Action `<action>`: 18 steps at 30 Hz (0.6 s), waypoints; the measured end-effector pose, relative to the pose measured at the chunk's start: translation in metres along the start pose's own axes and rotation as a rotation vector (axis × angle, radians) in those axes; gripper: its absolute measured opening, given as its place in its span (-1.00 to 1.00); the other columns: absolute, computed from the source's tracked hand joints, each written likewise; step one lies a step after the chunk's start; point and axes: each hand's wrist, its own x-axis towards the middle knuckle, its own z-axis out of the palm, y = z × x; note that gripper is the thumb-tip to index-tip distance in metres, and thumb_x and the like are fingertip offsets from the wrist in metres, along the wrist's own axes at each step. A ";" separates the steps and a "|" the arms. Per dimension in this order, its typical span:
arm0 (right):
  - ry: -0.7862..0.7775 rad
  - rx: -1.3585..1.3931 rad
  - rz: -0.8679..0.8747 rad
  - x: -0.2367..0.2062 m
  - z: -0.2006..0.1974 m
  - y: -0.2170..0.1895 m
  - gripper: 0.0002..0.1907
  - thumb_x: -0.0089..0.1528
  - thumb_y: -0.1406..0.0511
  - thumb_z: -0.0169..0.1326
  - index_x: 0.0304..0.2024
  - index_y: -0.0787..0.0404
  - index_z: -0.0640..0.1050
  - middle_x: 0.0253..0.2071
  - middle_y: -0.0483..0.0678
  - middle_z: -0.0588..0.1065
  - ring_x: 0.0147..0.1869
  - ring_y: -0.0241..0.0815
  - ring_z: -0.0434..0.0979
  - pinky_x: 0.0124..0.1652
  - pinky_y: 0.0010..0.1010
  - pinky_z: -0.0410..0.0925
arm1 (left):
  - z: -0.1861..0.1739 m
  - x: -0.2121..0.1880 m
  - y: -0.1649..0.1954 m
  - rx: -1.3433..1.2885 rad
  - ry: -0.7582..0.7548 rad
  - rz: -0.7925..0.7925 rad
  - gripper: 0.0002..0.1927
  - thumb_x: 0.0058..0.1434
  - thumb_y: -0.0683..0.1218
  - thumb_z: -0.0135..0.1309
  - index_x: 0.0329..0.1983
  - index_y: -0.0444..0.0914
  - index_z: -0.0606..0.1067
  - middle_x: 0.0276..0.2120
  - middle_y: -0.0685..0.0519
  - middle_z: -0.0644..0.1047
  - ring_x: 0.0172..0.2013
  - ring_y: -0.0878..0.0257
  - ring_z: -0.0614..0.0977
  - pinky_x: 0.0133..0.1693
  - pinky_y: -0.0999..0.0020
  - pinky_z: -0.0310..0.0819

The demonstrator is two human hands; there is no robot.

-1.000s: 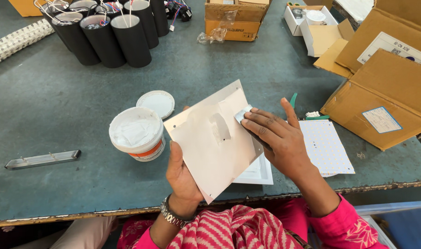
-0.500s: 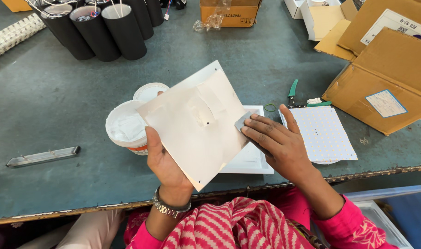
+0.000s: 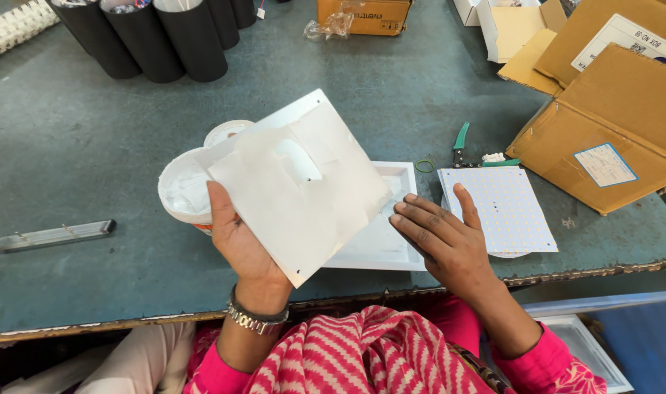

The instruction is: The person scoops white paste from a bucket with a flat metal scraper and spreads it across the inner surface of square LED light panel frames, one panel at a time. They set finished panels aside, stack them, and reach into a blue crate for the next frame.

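My left hand [image 3: 239, 244] holds up a white square panel [image 3: 296, 186] covered with a thin paper-like sheet, tilted above the table. Behind it stands a white tub of white paste [image 3: 181, 191], and its round lid [image 3: 226, 132] lies just beyond. My right hand [image 3: 442, 237] hovers to the right of the panel, fingers spread and holding nothing, over the edge of a white square tray [image 3: 388, 237] lying flat. Right of that hand lies a white square board dotted with small yellow LEDs [image 3: 497, 208].
Several black cylinders [image 3: 176, 36] stand at the back left. Brown cardboard boxes [image 3: 610, 124] fill the right side. Green-handled cutters [image 3: 461, 142] lie beyond the LED board. A grey metal bar [image 3: 52, 236] lies at the left. The table's worn front edge [image 3: 129, 325] runs near my body.
My right hand has come off the panel's right edge and now hovers open beside it. My left hand has lifted and shifted the panel to the left. The white tray underneath has come into view.
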 end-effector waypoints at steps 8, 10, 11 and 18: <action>-0.006 0.203 0.034 0.051 -0.038 0.015 -0.61 0.23 0.51 0.11 0.09 0.12 0.58 0.14 -0.09 0.56 0.31 -0.14 0.54 0.55 0.04 -0.08 | 0.016 -0.015 -0.009 -0.031 -0.165 -0.103 -0.23 0.46 0.23 -0.12 0.62 -0.07 -0.04 0.53 0.00 0.12 0.48 0.00 0.19 0.47 -0.08 0.06; 0.007 0.179 -0.012 0.078 -0.037 0.014 -0.61 0.25 0.51 0.12 0.10 0.11 0.59 0.14 -0.10 0.57 0.28 -0.16 0.55 0.56 0.03 -0.08 | 0.019 -0.018 -0.014 -0.001 -0.156 -0.106 -0.20 0.46 0.23 -0.11 0.63 -0.13 -0.06 0.54 -0.01 0.11 0.50 0.01 0.18 0.49 -0.04 0.02; 0.018 0.169 -0.034 0.091 -0.034 0.012 -0.62 0.26 0.51 0.13 0.11 0.11 0.60 0.14 -0.10 0.58 0.27 -0.18 0.56 0.56 0.03 -0.08 | 0.018 -0.019 -0.013 0.019 -0.153 -0.107 -0.19 0.46 0.23 -0.10 0.63 -0.16 -0.06 0.54 -0.02 0.11 0.50 0.01 0.17 0.49 -0.02 0.01; 0.005 0.150 -0.142 0.113 -0.007 0.007 -0.54 0.14 0.50 0.16 0.09 0.09 0.59 0.08 -0.12 0.58 0.22 -0.19 0.57 0.50 0.08 -0.13 | 0.008 -0.022 -0.009 0.109 -0.142 -0.096 -0.17 0.43 0.23 -0.08 0.63 -0.12 -0.07 0.55 -0.04 0.08 0.49 -0.04 0.16 0.46 -0.06 0.03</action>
